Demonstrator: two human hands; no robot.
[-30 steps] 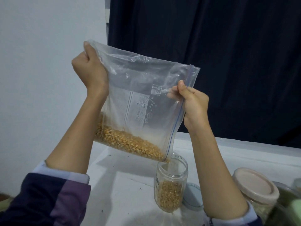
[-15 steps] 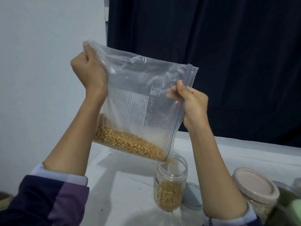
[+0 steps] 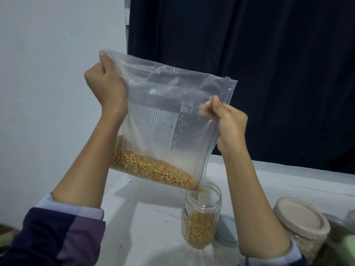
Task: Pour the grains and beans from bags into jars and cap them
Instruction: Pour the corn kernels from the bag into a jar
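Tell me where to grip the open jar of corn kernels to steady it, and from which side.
Grip the open jar round its straight clear wall, below the rim. It stands upright, and the bag spout hangs into its mouth, so the top is blocked. Come from the left, where the table is bare; a loose lid and the right forearm crowd the right.

Left hand (image 3: 104,85) grips the raised upper corner of a clear zip bag (image 3: 169,116); right hand (image 3: 229,123) pinches the bag's zip edge, lower down. Bag tilted, yellow corn kernels (image 3: 151,167) banked along its low side, running to the bottom corner. That corner sits at the mouth of an open clear jar (image 3: 201,215), upright on the white tabletop (image 3: 149,227), about half full of kernels. A loose lid (image 3: 227,230) lies flat just beside the jar. Toward the tabletop's right edge, a capped jar (image 3: 301,223) with pale lid.
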